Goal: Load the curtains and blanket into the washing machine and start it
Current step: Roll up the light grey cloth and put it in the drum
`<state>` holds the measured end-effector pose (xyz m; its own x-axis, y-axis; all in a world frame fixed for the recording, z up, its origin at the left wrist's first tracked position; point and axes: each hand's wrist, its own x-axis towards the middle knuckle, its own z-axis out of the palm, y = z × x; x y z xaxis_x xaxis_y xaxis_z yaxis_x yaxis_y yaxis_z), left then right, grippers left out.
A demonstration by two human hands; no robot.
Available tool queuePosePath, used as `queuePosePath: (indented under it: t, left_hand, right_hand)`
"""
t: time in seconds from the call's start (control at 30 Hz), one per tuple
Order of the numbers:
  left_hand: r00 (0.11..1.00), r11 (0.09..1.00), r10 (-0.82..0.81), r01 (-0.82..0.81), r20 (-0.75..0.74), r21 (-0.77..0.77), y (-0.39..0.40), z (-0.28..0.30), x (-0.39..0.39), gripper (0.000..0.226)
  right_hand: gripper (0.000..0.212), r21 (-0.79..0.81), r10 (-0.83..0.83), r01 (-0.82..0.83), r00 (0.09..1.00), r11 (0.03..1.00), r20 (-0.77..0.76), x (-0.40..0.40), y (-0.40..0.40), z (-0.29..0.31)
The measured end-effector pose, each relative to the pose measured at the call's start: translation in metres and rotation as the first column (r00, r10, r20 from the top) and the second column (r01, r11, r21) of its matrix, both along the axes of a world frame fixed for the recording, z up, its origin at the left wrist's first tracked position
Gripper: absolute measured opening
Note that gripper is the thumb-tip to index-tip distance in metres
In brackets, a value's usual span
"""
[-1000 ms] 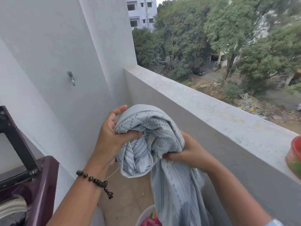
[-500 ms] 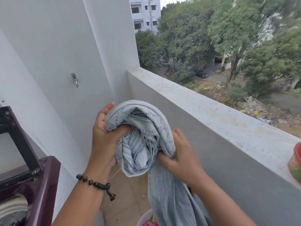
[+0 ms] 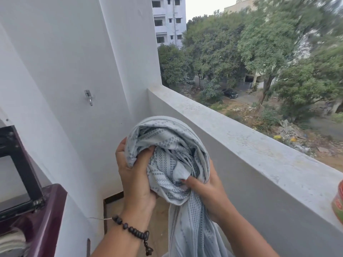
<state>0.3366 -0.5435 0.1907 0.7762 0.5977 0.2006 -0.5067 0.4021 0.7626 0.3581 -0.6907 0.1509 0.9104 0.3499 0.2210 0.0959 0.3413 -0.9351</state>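
Both hands raised before the chest — left hand [image 3: 136, 175] and right hand [image 3: 207, 191] grip the bunched curtain [image 3: 172, 154].

Ledge, floor and washer on the balcony

We see the grey ledge [image 3: 246, 145] run from the frame's centre to the right edge, and a red-and-green tub [image 3: 338, 204] stands on it at the far right, cut off by the frame. Lower centre shows the tan tiled floor [image 3: 157, 216], partly hidden by hanging cloth. At lower left the maroon washer [image 3: 48, 216] stands with its dark lid [image 3: 20, 164] raised, and pale fabric [image 3: 11, 242] lies in its opening.
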Motion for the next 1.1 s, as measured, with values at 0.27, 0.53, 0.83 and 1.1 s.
queuePosePath:
  t: [0.27,0.53,0.83,1.1]
  left_hand:
    - [0.932,0.768,-0.162,0.325,-0.324,0.552,0.037,-0.018,-0.012,0.118]
    - [0.897,-0.273,0.278,0.417,-0.344,0.867,0.012,0.044,-0.015,0.147]
    - [0.979,0.355,0.091,0.141,-0.185,0.924,0.015,0.028,-0.005,0.099]
    - [0.997,0.892,-0.047,0.07,-0.062,0.446,0.025,0.046,0.002,0.072]
  right_hand:
    - [0.063,-0.229,-0.08,0.148,0.957,0.962,0.28,0.031,-0.034,0.033]
    - [0.059,-0.713,0.299,0.365,0.724,0.599,0.622,0.041,-0.026,0.059]
    - [0.099,-0.63,0.26,0.118,0.84,0.768,0.476,0.03,-0.037,0.06]
    - [0.122,-0.47,0.218,-0.08,0.944,0.879,0.246,0.033,-0.056,0.029]
